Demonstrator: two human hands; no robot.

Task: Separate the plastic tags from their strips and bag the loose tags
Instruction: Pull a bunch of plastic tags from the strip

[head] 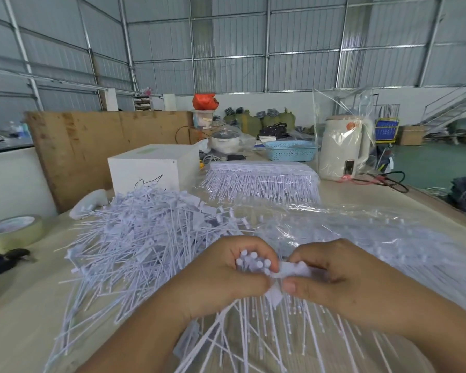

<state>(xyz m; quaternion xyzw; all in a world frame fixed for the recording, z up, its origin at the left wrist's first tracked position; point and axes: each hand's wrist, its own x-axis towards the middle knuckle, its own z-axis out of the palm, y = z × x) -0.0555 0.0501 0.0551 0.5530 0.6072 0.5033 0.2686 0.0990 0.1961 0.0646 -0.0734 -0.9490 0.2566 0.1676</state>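
A wide counter (24, 305) is covered by a large heap of loose tags (135, 238) spread to the left of centre, with a stack of uncut strips (261, 181) lying farther back and a clear plastic bag (361, 227) laid out to the right. Nearest the camera, a strip of tags (293, 270) is held between both hands, its header running left to right and its thin stems hanging down toward the person. The left hand (221, 278) is curled round a bundle of stem heads; the right hand (342, 278) pinches the header. The pull apart would probably be made sideways, along that header.
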